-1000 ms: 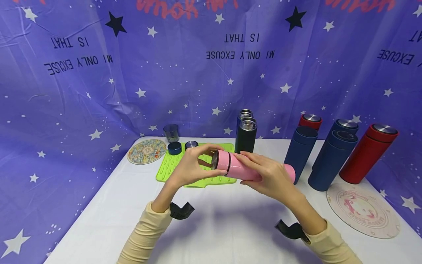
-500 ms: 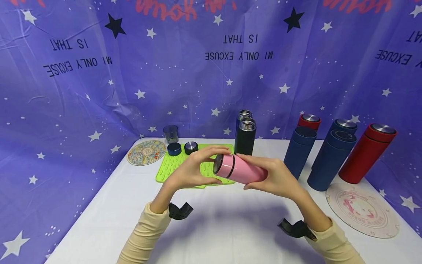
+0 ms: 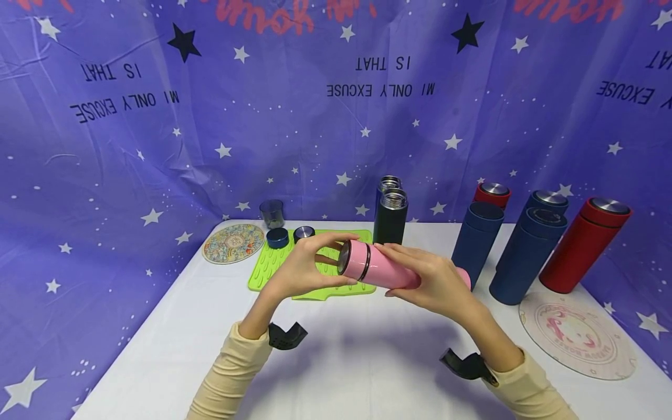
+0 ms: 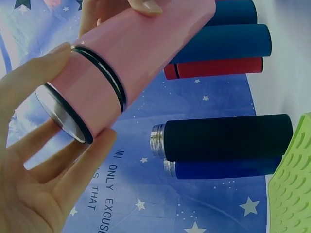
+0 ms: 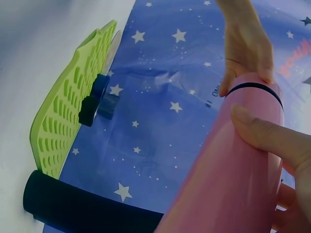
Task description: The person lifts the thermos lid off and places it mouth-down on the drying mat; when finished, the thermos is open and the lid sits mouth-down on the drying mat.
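A pink thermos bottle (image 3: 385,266) with a black ring below its lid is held nearly level over the table, lid end to the left. My right hand (image 3: 436,283) grips its body, thumb on the near side. My left hand (image 3: 299,268) is curved round the pink lid (image 4: 90,92), thumb on one side and fingertips at the other, in the left wrist view. The lid's top is silver and sits against the bottle. In the right wrist view the body (image 5: 238,165) runs down out of frame, with the left hand (image 5: 248,53) at its far end.
Behind stand a lidless black bottle (image 3: 390,224) and a lidless blue one. A green mat (image 3: 273,268) bears two loose lids (image 3: 277,237). Blue and red bottles (image 3: 583,245) stand at right, near a round pink mat (image 3: 577,335). A dark cup (image 3: 272,213) is at back left.
Half a second ago the left fingers stood spread wider, off the lid; now they close round it again. The bottle has turned slightly, its lid end shifting a little left and its base showing again.
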